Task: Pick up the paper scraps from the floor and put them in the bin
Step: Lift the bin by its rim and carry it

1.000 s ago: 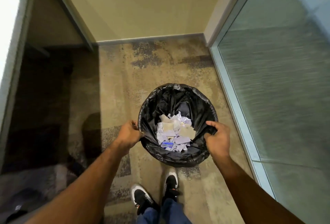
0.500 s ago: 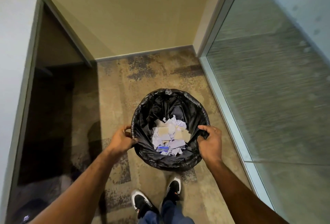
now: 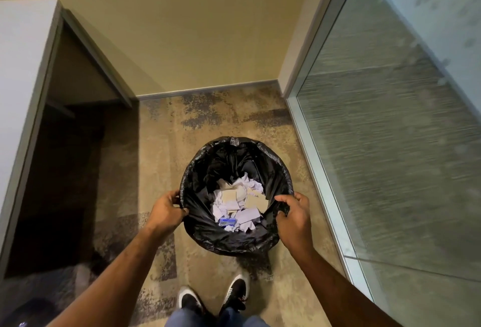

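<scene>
A round bin [image 3: 235,242] lined with a black plastic bag is held in front of me over the carpet. Inside it lies a heap of white and tan paper scraps [image 3: 240,205], with one small blue piece among them. My left hand [image 3: 166,212] grips the bin's left rim. My right hand [image 3: 294,218] grips the right rim, fingers curled over bunched bag plastic. No scraps show on the carpet around the bin.
A grey desk [image 3: 23,71] with a dark space beneath stands at the left. A yellow wall [image 3: 195,27] closes the corner behind the bin. A frosted glass partition [image 3: 390,157] runs along the right. My shoes [image 3: 216,298] stand just behind the bin.
The view has tilted up and shifted, showing more of the desk and wall. Both hands keep their grip on the bin's rim, and the bin stays between them.
</scene>
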